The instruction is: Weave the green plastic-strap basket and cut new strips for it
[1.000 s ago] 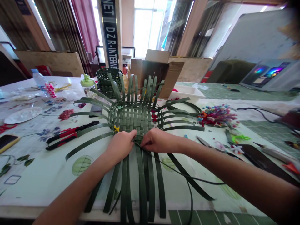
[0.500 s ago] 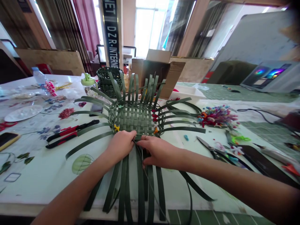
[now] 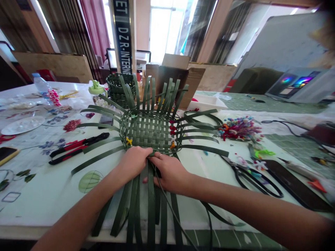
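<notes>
A partly woven basket of flat dark-green strips lies on the table, its loose strip ends fanning out on all sides. My left hand is closed on its near rim, thumb pointing right. Beside it, my right hand pinches a thin green weaving strip at the same rim, with lower fingers behind the hanging strips. That strip trails down toward the table's front edge. Small twisted pieces in yellow, red and orange sit inside the basket's sides. My fingertips partly cover the near rim.
Red-handled pliers lie on the left, black scissors on the right. Behind stand a finished-looking dark-green basket, a lidded jar and an open cardboard box. Colourful fuzzy stems lie at the right.
My right hand has shifted slightly left and lower, its lower fingers now reaching behind the hanging strips. The left hand keeps its place on the rim. The view has moved a little.
</notes>
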Tool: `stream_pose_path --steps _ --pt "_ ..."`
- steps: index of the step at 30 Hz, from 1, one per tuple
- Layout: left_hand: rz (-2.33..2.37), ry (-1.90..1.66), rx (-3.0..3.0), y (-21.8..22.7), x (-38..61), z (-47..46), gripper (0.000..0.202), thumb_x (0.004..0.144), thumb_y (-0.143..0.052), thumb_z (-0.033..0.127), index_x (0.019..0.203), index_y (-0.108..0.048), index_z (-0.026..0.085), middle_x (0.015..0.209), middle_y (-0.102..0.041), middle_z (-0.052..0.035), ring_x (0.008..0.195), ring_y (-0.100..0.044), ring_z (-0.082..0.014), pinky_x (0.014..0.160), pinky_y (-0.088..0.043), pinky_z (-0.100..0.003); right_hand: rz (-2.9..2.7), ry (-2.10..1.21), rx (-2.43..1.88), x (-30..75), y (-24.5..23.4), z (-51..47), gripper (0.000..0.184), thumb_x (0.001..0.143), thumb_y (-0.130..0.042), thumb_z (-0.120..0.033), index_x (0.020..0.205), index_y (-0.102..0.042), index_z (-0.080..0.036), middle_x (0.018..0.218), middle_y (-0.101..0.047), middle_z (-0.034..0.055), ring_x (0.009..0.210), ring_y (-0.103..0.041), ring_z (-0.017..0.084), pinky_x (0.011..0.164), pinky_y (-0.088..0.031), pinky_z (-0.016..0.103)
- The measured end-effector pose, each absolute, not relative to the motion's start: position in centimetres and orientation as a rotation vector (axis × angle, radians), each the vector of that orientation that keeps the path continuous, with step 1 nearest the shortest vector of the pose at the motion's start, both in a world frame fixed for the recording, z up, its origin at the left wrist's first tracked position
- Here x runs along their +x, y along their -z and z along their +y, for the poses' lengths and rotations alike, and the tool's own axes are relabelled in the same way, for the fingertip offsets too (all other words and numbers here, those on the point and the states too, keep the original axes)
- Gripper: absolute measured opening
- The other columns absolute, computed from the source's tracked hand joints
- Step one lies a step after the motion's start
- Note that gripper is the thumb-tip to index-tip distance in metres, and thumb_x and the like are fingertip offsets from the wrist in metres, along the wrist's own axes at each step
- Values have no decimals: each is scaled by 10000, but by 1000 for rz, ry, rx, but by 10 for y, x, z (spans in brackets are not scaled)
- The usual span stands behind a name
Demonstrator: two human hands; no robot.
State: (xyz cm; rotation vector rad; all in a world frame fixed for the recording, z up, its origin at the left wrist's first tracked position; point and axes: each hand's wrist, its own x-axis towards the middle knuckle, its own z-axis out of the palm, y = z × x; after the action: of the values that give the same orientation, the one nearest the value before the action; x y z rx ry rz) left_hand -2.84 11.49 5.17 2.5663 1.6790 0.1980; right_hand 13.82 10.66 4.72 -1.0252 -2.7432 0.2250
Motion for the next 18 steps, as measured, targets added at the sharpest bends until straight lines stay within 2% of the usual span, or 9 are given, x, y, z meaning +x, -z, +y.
stream_pose_path --steps 2,3,6,10,13,15,18 --pt "1677 -187 2566 -50 -29 116 161 786 -427 149 806 -570 219 751 -681 -52 761 -653 -261 587 -382 -301 -2742 -185 -956 140 -43 115 250 804 -532 -241 1001 -615 -110 978 -625 124 820 -596 230 687 -456 331" --pt "1676 -192 2570 -50 -30 117 152 785 -432 154 802 -569 218 758 -682 -53 770 -653 -260 592 -378 -301 -2736 -187 -908 141 -40 120 199 807 -504 -179 952 -626 -118 947 -634 115 804 -598 216 683 -453 317" --pt "1681 -224 2578 -49 -30 117 162 781 -420 141 780 -565 215 759 -679 -53 769 -650 -252 584 -350 -299 -2652 -303 -738 144 -32 133 187 792 -489 -91 894 -638 -134 914 -648 93 813 -599 192 698 -449 283" --pt "1662 -257 2574 -50 -29 116 178 744 -408 107 750 -551 213 712 -659 -45 723 -639 -235 550 -286 -298 -2485 -521 -651 149 -30 137 209 791 -507 -72 891 -668 -159 867 -625 60 801 -577 160 695 -447 254" --pt "1655 -299 2530 -50 -31 117 148 726 -410 108 693 -517 206 668 -636 -38 689 -624 -216 537 -255 -294 -2481 -594 -752 147 -36 126 247 683 -658 -120 926 -675 -163 846 -573 41 777 -549 170 686 -452 273" --pt "1654 -333 2503 -50 -32 118 129 725 -412 118 670 -492 203 645 -620 -33 668 -611 -204 530 -243 -288 -2478 -609 -810 143 -41 114 385 601 -762 -223 968 -663 -158 892 -558 48 815 -539 192 718 -461 300" --pt "1677 -365 2486 -48 -33 119 119 731 -409 131 657 -470 202 618 -599 -31 639 -593 -197 520 -225 -284 -2389 -607 -882 134 -45 95 692 489 -824 -475 1062 -624 -143 917 -536 64 831 -526 213 731 -470 330"
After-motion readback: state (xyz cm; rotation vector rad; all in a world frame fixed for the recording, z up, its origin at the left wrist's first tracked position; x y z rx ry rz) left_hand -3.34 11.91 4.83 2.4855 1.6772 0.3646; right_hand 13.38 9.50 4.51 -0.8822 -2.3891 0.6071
